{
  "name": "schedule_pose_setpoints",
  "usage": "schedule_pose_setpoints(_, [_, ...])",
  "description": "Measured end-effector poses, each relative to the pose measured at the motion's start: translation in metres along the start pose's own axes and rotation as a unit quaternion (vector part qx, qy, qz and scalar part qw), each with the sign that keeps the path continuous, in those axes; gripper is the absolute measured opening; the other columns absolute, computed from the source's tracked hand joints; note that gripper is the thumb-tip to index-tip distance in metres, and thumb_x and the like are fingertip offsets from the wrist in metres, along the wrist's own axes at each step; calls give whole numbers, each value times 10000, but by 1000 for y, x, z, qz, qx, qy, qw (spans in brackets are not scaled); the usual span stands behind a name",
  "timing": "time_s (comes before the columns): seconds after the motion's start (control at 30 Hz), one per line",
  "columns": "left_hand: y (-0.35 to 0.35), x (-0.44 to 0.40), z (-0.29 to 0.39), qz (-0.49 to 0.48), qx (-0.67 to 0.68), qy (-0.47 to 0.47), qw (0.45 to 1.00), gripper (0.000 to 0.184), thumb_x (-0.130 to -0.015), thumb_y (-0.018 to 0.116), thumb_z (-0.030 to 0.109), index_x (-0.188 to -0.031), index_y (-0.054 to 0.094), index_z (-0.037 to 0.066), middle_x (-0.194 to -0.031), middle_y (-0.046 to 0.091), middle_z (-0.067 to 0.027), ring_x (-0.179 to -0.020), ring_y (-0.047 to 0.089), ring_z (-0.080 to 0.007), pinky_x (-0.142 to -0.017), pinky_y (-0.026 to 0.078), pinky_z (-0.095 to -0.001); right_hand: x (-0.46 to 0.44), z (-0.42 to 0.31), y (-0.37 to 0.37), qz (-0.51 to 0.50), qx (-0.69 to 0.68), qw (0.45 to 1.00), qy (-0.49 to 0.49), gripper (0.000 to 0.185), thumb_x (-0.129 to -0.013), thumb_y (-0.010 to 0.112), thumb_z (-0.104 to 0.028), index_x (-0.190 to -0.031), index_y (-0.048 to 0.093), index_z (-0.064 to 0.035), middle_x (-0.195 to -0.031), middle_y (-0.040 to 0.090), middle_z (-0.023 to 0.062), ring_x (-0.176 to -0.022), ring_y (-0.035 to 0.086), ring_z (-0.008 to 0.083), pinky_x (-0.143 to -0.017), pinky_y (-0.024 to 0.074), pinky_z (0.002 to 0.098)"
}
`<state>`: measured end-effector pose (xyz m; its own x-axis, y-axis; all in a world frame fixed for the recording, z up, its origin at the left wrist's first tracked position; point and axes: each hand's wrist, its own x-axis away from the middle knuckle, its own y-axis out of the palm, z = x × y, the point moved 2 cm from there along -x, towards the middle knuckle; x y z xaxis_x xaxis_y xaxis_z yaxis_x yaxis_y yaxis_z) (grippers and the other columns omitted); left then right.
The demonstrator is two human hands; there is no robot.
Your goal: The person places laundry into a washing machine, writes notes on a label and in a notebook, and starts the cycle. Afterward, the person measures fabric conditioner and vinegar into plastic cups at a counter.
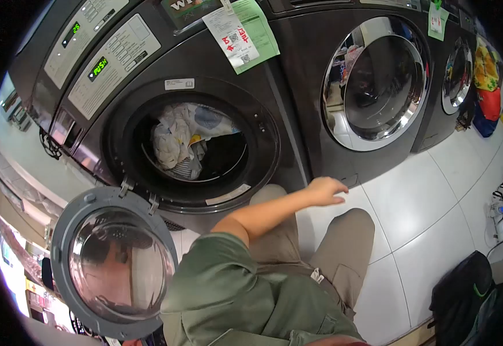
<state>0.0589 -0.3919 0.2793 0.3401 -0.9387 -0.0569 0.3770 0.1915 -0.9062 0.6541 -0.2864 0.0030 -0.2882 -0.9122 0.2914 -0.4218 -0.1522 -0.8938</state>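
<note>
My left hand (325, 191) reaches across my body to the right, above the tiled floor and near my knees. Its fingers are partly stretched with a gap by the thumb, and nothing shows in them. Behind it stands a dark front-loading washing machine (289, 115) with its round door (119, 262) swung wide to the left. Inside the drum lies a bundle of pale laundry (174, 135), with a blue-patterned white cloth (208, 120) at the top. My right hand is out of the picture; a sliver of skin at the bottom edge cannot be made out.
A second machine with a shut chrome-rimmed door (375, 83) stands to the right, another beyond it. Paper tags (243, 43) hang over the first machine beside a lit control panel (113, 66). A black bag (462, 294) lies on the white tiles (424, 230) at lower right.
</note>
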Motion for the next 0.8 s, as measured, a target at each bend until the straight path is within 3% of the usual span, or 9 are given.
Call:
schedule_pose_setpoints(0.17, [25, 10, 14, -7, 294, 45, 955, 482, -744, 659, 244, -1173, 520, 72, -1129, 567, -130, -959, 579, -236, -838, 447, -339, 44, -194, -62, 24, -151, 966, -207, 564, -651, 654, -11, -1168, 433, 31, -1048, 546, 221, -848, 579, 277, -743, 474, 346])
schedule_pose_setpoints(0.23, [17, 17, 30, 80, 298, 91, 947, 613, -727, 679, 221, -1260, 417, 67, -1128, 554, -155, -964, 571, -232, -880, 419, -324, 47, -285, -51, -50, -293, 868, -398, 409, -680, 619, 34, -1055, 459, 9, -786, 495, 88, -680, 466, 164, -614, 421, 276])
schedule_pose_setpoints(0.33, [-4, 27, 39, 186, 289, 77, 936, 691, -722, 691, 202, -1305, 343, 76, -1046, 579, -145, -942, 568, -197, -889, 403, -302, 145, -433, -110, -183, -237, 764, -572, 351, -629, 597, 84, -913, 428, -33, -618, 378, 6, -577, 357, 79, -507, 333, 223])
schedule_pose_setpoints(0.43, [-28, 43, 30, -4, 414, -35, 910, 583, -744, 685, 172, -1245, 418, 43, -986, 593, -100, -926, 551, -147, -859, 415, -289, 207, -511, -133, -325, -94, 648, -682, 404, -507, 603, 76, -879, 502, -44, -670, 494, 46, -618, 487, 157, -568, 408, 260])
schedule_pose_setpoints(0.53, [0, 66, 1, 15, 471, -117, 874, 356, -801, 648, 154, -1098, 529, -2, -933, 606, -55, -845, 557, -101, -744, 456, -254, 223, -554, -103, -275, -89, 522, -802, 524, -462, 668, 9, -966, 589, -111, -720, 570, 52, -673, 573, 238, -623, 466, 324])
schedule_pose_setpoints(0.6, [3, 85, -4, 35, 510, -239, 826, 277, -802, 644, 144, -1029, 560, 9, -874, 633, -55, -763, 580, -101, -675, 478, -247, 228, -572, -88, -144, -125, 603, -774, 480, -568, 641, 34, -1013, 597, -140, -758, 590, 34, -650, 567, 173, -587, 457, 297])
schedule_pose_setpoints(0.63, [23, 94, -14, 65, 566, -263, 779, 257, -802, 641, 143, -1010, 571, 10, -852, 639, -57, -734, 592, -102, -659, 486, -255, 231, -576, -83, -229, -199, 677, -670, 263, -751, 570, -60, -1009, 594, -106, -782, 598, 42, -695, 560, 136, -623, 439, 284])
schedule_pose_setpoints(0.7, [36, 103, -24, 68, 572, -366, 731, 182, -814, 620, 143, -947, 576, 27, -779, 634, -42, -626, 582, -76, -503, 457, -208, 247, -568, -73, -384, -482, 613, -495, 262, -886, 423, -222, -950, 583, -26, -801, 594, 77, -727, 535, 130, -668, 409, 268])
schedule_pose_setpoints(0.8, [53, 104, -18, 122, 643, -355, 667, 194, -819, 610, 140, -970, 544, 37, -816, 621, -37, -666, 588, -78, -506, 483, -201, 244, -519, -29, -475, -529, 558, -428, 411, -915, 309, -304, -807, 530, 26, -728, 536, 96, -658, 479, 141, -647, 377, 259])
